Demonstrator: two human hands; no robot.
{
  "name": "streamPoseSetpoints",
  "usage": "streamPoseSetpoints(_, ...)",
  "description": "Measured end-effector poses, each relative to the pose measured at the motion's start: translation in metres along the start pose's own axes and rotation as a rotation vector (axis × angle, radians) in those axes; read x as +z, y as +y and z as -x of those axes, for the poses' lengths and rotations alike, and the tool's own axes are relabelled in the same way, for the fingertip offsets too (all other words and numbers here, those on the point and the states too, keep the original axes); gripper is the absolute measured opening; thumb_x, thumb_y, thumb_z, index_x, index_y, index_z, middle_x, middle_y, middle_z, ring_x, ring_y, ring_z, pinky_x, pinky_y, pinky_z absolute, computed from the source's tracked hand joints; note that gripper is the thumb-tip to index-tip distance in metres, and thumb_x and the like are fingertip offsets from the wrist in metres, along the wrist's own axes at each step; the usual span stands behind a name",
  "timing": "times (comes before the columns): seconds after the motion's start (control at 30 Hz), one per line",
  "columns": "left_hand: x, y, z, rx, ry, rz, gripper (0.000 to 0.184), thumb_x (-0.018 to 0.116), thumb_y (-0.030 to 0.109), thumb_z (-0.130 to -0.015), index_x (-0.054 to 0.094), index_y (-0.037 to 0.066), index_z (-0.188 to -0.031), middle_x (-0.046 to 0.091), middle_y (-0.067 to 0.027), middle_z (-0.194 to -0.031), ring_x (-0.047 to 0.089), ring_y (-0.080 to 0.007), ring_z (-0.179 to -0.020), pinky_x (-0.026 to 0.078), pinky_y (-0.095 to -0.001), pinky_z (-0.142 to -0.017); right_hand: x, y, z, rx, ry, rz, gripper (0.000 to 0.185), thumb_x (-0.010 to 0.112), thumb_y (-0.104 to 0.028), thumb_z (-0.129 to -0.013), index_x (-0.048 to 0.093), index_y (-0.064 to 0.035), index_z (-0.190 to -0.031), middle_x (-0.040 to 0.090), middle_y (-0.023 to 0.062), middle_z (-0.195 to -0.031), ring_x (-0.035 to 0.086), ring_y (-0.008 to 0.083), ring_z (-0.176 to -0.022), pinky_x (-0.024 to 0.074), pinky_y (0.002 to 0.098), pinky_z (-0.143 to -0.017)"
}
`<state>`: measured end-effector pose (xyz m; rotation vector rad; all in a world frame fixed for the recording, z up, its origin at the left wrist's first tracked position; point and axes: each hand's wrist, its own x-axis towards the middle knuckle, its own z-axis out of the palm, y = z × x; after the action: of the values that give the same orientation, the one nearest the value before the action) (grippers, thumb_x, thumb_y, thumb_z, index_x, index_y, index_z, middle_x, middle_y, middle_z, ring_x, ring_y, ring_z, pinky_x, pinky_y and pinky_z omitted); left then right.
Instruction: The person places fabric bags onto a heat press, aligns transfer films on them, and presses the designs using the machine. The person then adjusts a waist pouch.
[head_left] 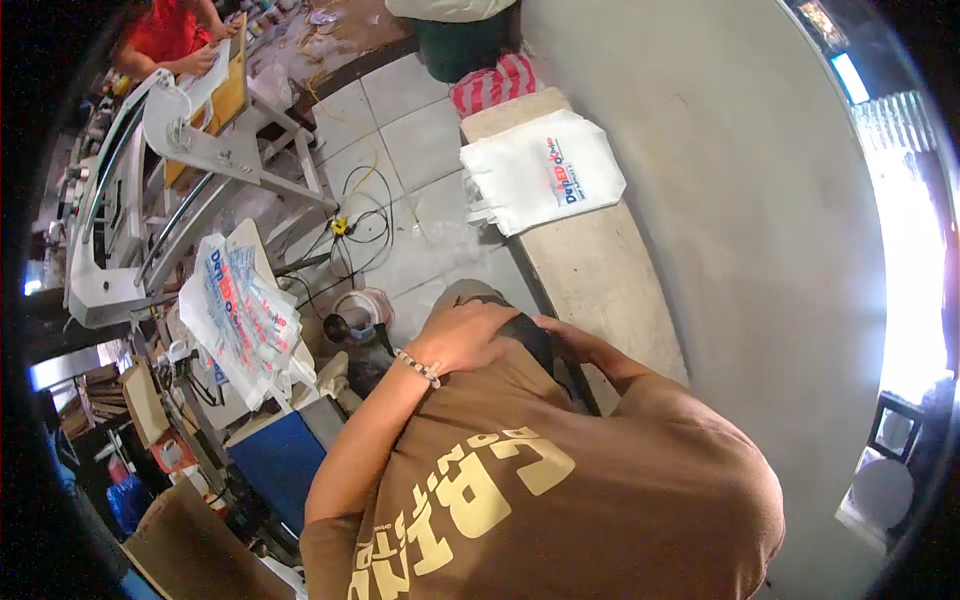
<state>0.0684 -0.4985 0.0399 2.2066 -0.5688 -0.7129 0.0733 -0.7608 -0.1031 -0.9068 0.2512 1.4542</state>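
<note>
My left hand (465, 336), with a beaded bracelet (417, 368) on the wrist, lies over dark fabric (530, 338) at my waist, by the lower edge of my brown shirt (590, 480). Its fingers are stretched out toward the right. My right hand (568, 340) is at the other side of the same dark fabric. Most of its fingers are hidden, so whether it grips the fabric cannot be made out. White printed bags (545, 170) lie on the pale bench ahead, and more printed white bags (240, 315) are fanned out at my left, apart from my hands.
A pale bench (600, 270) runs along the wall at right. Left stands a white metal press frame (190, 130). Cables (350, 225) and a round container (365, 308) are on the tiled floor. Another person in red (165, 40) works at a board, far left.
</note>
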Motion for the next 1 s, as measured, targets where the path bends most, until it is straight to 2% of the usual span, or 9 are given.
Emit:
streamPoseSetpoints(0.03,0.0,0.001,0.0,0.005,-0.008,-0.003,0.054,0.066,0.019,-0.083,0.055,-0.001,-0.131,0.059,-0.021,-0.127,0.056,-0.0394,-0.113,0.046,-0.0444,-0.098,0.001,0.002,0.0,-0.038,-0.012,0.038,0.056,0.049,-0.052,-0.099,0.051,-0.0147,-0.14,0.057,0.0028,-0.137,0.051,0.0168,-0.126,0.0433,0.0384,-0.101)
streamPoseSetpoints(0.17,-0.003,0.011,0.008,0.023,0.045,-0.026,0.049,0.064,0.018,-0.084,0.058,-0.001,-0.128,0.06,-0.0187,-0.113,0.058,-0.0381,-0.107,0.048,-0.0425,-0.093,0.012,0.001,0.001,-0.079,-0.046,-0.014,0.054,0.049,-0.049,-0.1,0.051,-0.0137,-0.141,0.057,0.0037,-0.139,0.052,0.0171,-0.126,0.0438,0.0378,-0.102)
streamPoseSetpoints(0.23,-0.008,0.015,0.011,0.004,0.05,-0.03,0.046,0.064,0.017,-0.084,0.061,-0.001,-0.125,0.06,-0.0178,-0.109,0.058,-0.0373,-0.104,0.048,-0.0418,-0.091,0.015,-0.003,-0.001,0.009,0.055,-0.022,0.052,0.049,-0.046,-0.101,0.051,-0.0124,-0.141,0.058,0.0045,-0.137,0.056,0.0171,-0.122,0.0456,0.0363,-0.102)
streamPoseSetpoints(0.43,-0.005,0.009,0.02,0.11,0.169,-0.022,0.026,0.067,0.017,-0.081,0.072,0.001,-0.1,0.06,-0.0166,-0.108,0.06,-0.0331,-0.099,0.049,-0.0411,-0.086,0.022,-0.004,-0.005,-0.019,0.081,0.029,0.051,0.047,-0.047,-0.102,0.052,-0.0116,-0.138,0.062,0.0053,-0.129,0.059,0.0176,-0.117,0.0477,0.0361,-0.101)
streamPoseSetpoints(0.57,-0.009,0.006,0.031,0.123,0.095,-0.033,0.018,0.067,0.015,-0.077,0.072,0.0,-0.085,0.064,-0.0147,-0.091,0.062,-0.033,-0.09,0.05,-0.0399,-0.082,0.037,-0.014,0.013,0.006,0.048,-0.011,0.051,0.052,-0.046,-0.101,0.049,-0.0104,-0.137,0.059,0.0047,-0.13,0.056,0.0176,-0.121,0.0462,0.0364,-0.102)
streamPoseSetpoints(0.67,-0.015,0.008,0.039,0.1,0.084,0.06,0.016,0.067,0.014,-0.076,0.072,-0.001,-0.081,0.066,-0.0143,-0.084,0.063,-0.0334,-0.084,0.051,-0.0397,-0.078,0.028,-0.009,0.018,-0.246,-0.05,0.016,0.065,0.065,-0.045,-0.094,0.039,-0.0106,-0.143,0.051,0.0047,-0.137,0.051,0.0183,-0.126,0.0436,0.0382,-0.105)
streamPoseSetpoints(0.73,-0.017,0.012,0.042,0.1,0.095,0.11,0.016,0.067,0.014,-0.077,0.072,-0.001,-0.08,0.066,-0.0144,-0.083,0.063,-0.0332,-0.081,0.051,-0.0398,-0.076,0.016,-0.007,0.02,-0.086,-0.081,-0.071,0.086,0.076,-0.037,-0.085,0.025,-0.0117,-0.15,0.039,0.0064,-0.148,0.045,0.0201,-0.132,0.0409,0.0411,-0.107)
streamPoseSetpoints(0.83,-0.017,0.014,0.046,0.135,0.122,0.121,0.018,0.069,0.015,-0.079,0.073,-0.003,-0.077,0.068,-0.0147,-0.087,0.064,-0.0316,-0.082,0.052,-0.04,-0.073,0.022,-0.013,0.027,-0.112,-0.078,0.051,0.098,0.08,-0.026,-0.077,0.019,-0.0132,-0.153,0.04,0.0135,-0.147,0.043,0.0295,-0.135,0.0398,0.0484,-0.108)
streamPoseSetpoints(1.0,-0.015,0.013,0.049,0.152,0.135,0.096,0.022,0.071,0.017,-0.082,0.073,-0.004,-0.077,0.069,-0.0149,-0.089,0.065,-0.03,-0.084,0.052,-0.0394,-0.074,0.012,-0.009,0.028,-0.111,-0.163,0.058,0.11,0.084,-0.011,-0.072,0.012,-0.0144,-0.155,0.034,0.0092,-0.151,0.039,0.0231,-0.138,0.0381,0.0431,-0.111)
